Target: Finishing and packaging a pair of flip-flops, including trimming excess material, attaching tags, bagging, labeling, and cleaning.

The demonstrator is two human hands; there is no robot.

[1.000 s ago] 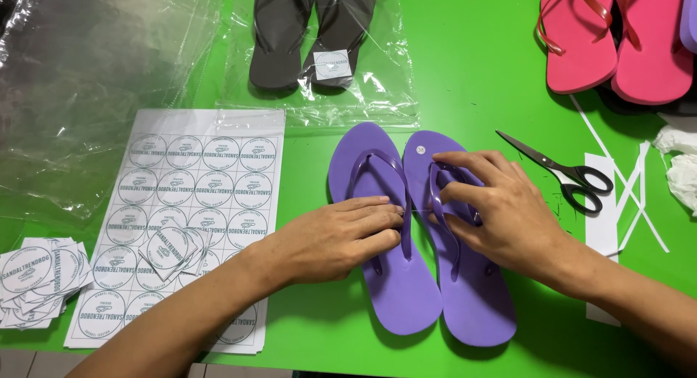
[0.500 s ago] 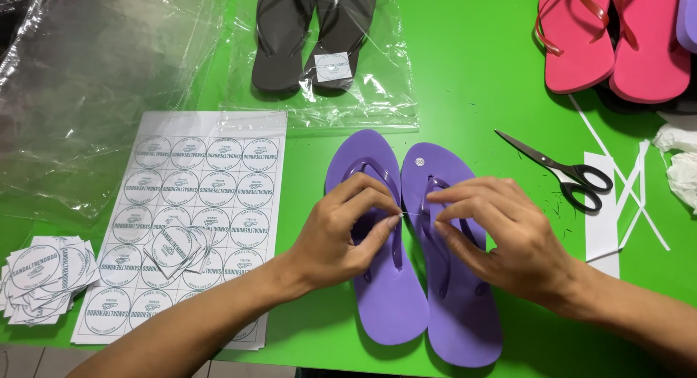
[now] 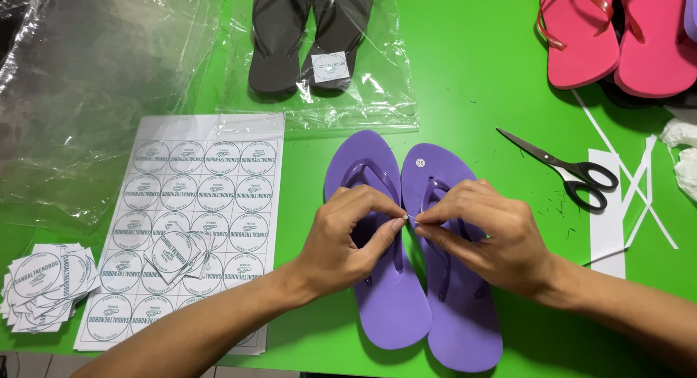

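Purple foam flip-flops, two side by side, are lying on the green surface under both hands. Left hand and right hand are pinching something tiny between fingertips over the straps, seemingly fastening the pair; the join looks to need steady fingers. Beyond them, one pair of scissors, two bagged black flip-flops, two pink ones.

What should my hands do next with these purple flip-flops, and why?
Probably draw the thin tie tight. Left hand and right hand pinch it between the inner straps of the purple flip-flops, which already lie side by side.
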